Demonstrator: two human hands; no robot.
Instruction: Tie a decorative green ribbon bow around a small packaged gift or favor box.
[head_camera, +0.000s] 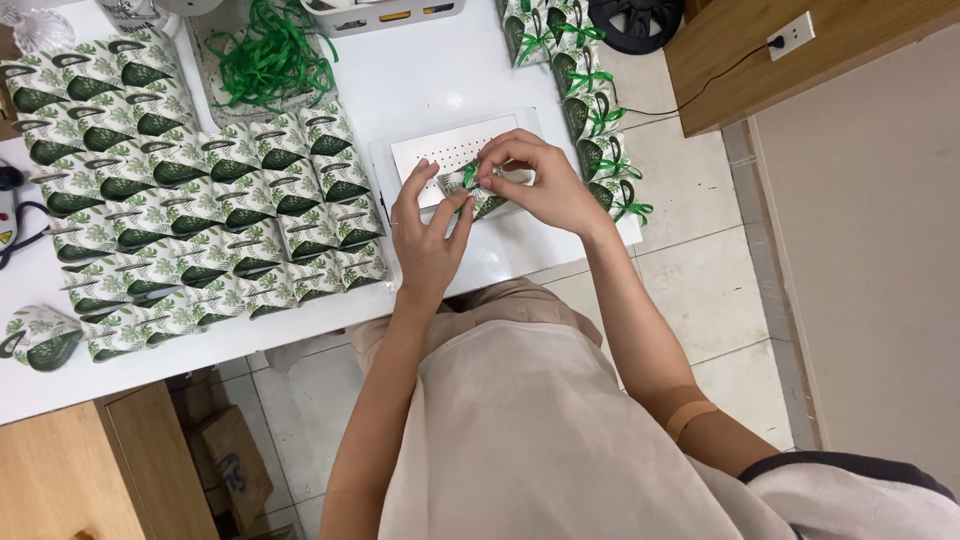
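pinching a leaf-print gift box (478, 192), left hand (428, 238), right hand (540, 185), green ribbon (468, 175)

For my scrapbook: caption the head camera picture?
Both hands, left hand and right hand, tie green ribbon on a leaf-print box.

A white desk (420, 70) carries rows of small leaf-printed boxes (200, 220) on its left part, with a tangle of loose green ribbon (270, 60) behind them and a grey tray (385, 15) at the far edge. Along the right edge stands a line of boxes tied with green bows (595, 120), near a black spool (635, 22). Past the desk, a wooden panel bears a white wall socket (790, 35) with a black cable, above a pale tiled floor (700, 290)
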